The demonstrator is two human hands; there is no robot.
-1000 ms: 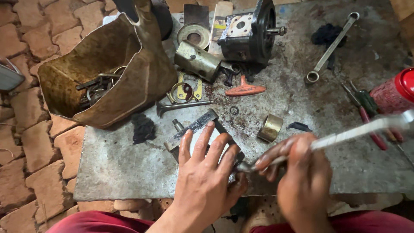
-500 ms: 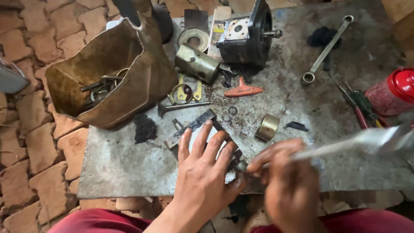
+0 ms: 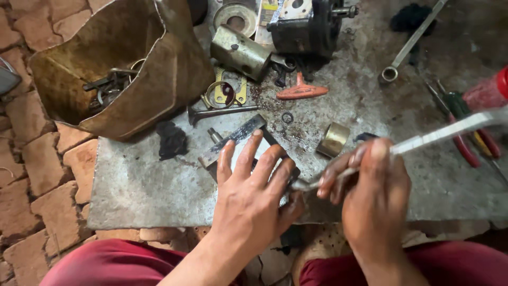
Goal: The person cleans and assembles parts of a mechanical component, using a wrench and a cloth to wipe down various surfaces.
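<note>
The flat metal block [image 3: 239, 139] lies at the near edge of the counter [image 3: 132, 185], pinned under the left hand [image 3: 254, 196], whose fingers are spread flat over it, open and pressing, not gripping. The right hand [image 3: 373, 190] is closed around a long pale metal tool [image 3: 444, 133], its tip meeting the block just beside the left thumb. Against a second ago, the tool's shaft has swung and its blur suggests a working stroke, while the left hand has stayed planted; the view has also drawn in closer, so the work appears to be mid-stroke rather than finished. Room is tight: the block sits right at the counter's front edge, above the red-clad knees. A brass bushing [image 3: 333, 140] stands just beyond the right hand, pliers [image 3: 465, 127] and a red can [image 3: 489, 92] lie along the tool's far end, and a worn bag [image 3: 132, 63] of parts fills the left corner. Bare counter lies to the left of the block.
</note>
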